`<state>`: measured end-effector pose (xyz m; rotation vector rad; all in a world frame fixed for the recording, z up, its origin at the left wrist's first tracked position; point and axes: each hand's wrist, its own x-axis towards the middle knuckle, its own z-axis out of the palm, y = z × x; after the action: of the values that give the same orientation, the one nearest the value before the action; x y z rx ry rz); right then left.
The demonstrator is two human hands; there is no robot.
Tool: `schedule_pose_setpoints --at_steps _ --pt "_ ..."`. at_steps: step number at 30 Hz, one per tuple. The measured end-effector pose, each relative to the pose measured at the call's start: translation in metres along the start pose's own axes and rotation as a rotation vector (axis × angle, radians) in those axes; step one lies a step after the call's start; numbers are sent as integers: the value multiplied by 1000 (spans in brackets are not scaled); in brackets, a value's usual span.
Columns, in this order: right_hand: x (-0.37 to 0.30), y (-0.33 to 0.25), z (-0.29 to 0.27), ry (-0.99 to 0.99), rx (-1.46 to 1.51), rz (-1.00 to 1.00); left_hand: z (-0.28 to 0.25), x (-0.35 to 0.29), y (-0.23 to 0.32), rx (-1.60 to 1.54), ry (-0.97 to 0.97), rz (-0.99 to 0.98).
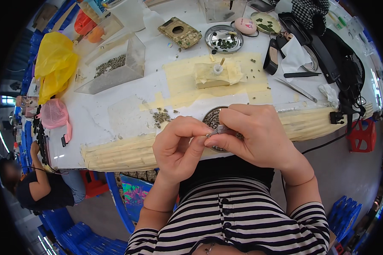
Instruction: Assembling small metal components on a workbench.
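In front of my body, at the table's near edge, my two hands meet fingertip to fingertip. My left hand [176, 146] is closed in a pinch on a tiny piece too small to name. Between the thumb and fingers of my right hand [259, 134] is a small grey tool [219, 129], its tip against the left fingertips; its kind does not show. Partly hidden beneath the hands stands a round dish [209, 117] filled with many small greyish-brown parts. Left of it, similar small parts [161, 117] lie loose on the table.
Farther back, a taped block [212, 80] carries a small white cup. A clear bin [134, 63] of small parts stands left, near a yellow bag [55, 63]. Tweezers [300, 90] and a steel dish [224, 39] lie right and far. Another person [42, 187] sits at the left.
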<state>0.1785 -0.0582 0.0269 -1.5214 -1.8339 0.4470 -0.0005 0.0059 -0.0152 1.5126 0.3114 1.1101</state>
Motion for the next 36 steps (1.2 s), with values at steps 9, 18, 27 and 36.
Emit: schedule_pose_setpoints --at_steps 9,18,27,36 --pt "2 -1 -12 -156 119 60 0 2 1 116 -29 60" --pt "-1 1 -28 -220 222 51 4 1 4 -47 25 -110" --pt "-21 17 -39 223 14 152 -12 14 7 -1119 78 -642" --pt "-19 -4 -26 299 76 111 -4 8 6 -848 82 -652"
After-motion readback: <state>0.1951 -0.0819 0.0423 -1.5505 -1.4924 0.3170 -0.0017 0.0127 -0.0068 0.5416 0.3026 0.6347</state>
